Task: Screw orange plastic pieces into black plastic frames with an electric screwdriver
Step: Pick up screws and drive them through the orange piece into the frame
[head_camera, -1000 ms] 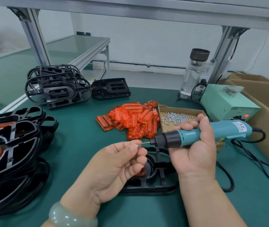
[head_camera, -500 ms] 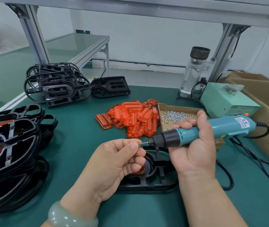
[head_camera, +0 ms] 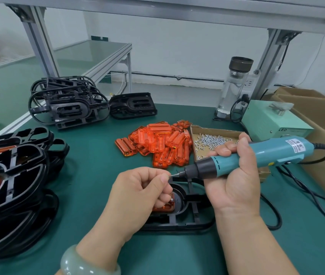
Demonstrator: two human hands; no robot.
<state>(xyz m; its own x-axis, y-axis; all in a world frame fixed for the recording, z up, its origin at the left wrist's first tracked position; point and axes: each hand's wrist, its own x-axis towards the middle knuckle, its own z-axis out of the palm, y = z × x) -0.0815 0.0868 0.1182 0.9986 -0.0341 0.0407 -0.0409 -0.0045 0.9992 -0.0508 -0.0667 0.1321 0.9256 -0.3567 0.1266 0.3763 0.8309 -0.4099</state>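
Right, a screw goes onto the bit, just above the frame.
The left hand [head_camera: 143,189] has its fingers [head_camera: 163,178] curled tight, thumb and forefinger pinching a tiny screw [head_camera: 170,175] against the tip of the electric screwdriver [head_camera: 256,155]. The right hand [head_camera: 235,181] grips that full-fisted round its teal barrel, bit lying near level. Below them the black frame [head_camera: 185,221] lies flat on the table [head_camera: 90,175] with an orange piece [head_camera: 164,208] seated in it. The screw looks light and slippery, so I'd pinch it by the shank; the frame seems stiff, thin-ribbed plastic, best steadied at its rim. The screw is barely a glint, the left hand covers most of the orange piece, and how many holes are already filled I can't tell.
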